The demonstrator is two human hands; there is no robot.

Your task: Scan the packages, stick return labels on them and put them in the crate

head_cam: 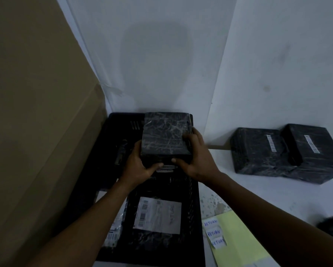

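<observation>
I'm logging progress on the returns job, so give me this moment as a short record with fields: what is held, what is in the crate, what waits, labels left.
held: black wrapped package, gripped by left hand and right hand, over the far end of the crate
crate: black crate on the floor; near end holds a package with a white label
waiting: two black packages by the wall to the right, barcode strips showing
labels left: three RETURN stickers on a yellow sheet
left side: cardboard box
</observation>
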